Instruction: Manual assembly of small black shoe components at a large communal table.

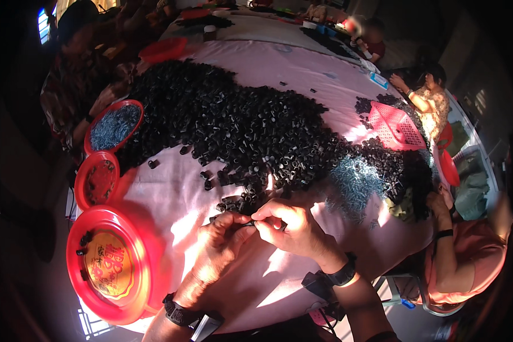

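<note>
Both my hands meet over the near edge of a large heap of small black cylindrical parts (228, 119). My left hand (219, 242) pinches a small black part (248, 223) between thumb and fingertips. From the other side my right hand (288, 225) closes its fingertips at the same part, and some of its fingers are curled in. Most of the part is hidden by my fingers, so I cannot make out whether a second piece is in the right hand. Several loose black parts lie just beyond my fingertips.
At the left stand a large red basin (139, 273), a smaller red dish (85, 182) and a red bowl of thin metallic pins (117, 126). More metallic pins (356, 182) lie piled at the right, near a pink basket (396, 125). Co-workers sit around the pink-covered table (182, 176).
</note>
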Demonstrator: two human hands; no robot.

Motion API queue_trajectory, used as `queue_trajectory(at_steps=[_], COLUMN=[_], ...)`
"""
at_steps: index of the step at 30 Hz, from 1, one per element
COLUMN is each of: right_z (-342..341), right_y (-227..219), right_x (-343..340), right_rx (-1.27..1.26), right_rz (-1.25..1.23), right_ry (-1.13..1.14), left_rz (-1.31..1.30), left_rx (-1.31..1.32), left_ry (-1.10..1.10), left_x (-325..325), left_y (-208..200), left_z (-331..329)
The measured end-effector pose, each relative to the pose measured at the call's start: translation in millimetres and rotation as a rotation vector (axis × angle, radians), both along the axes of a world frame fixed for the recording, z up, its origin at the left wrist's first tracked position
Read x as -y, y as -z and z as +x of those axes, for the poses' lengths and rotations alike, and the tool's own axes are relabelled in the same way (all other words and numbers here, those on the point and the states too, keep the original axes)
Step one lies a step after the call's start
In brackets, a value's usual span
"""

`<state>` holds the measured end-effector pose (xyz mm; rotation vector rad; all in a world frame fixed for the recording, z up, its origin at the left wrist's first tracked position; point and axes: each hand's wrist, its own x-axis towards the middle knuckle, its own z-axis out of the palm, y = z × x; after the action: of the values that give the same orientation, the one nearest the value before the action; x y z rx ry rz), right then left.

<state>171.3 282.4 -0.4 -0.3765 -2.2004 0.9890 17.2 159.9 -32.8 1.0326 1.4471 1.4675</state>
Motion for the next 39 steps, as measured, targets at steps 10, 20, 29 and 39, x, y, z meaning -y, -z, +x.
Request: queue_trajectory(at_steps=[10,20,29,39], right_z=[-4.4,-1.6,-2.9,-8.1], right_y=[0.5,-1.3,5.6,10.1], right_x=[2.5,3.0,4.8,11.9], right_rx=[-0.011,0.073,0.019,-0.017], right_rz=[0.107,-0.04,0.162,0.254], right_ry=[0.028,0.029,0.02,0.085], left_rz=[0.036,0.011,-0.133,-0.151], left_rx=[-0.212,-0.408,0.197,0.436], left_ry=[-0.078,-0.086,0.052,0.064], left_x=[-1.7,0.0,-4.9,-5.1], left_y=[0.9,-6.4,-15.4,-22.1], left_z=[4.2,6.3,0.4,2.2])
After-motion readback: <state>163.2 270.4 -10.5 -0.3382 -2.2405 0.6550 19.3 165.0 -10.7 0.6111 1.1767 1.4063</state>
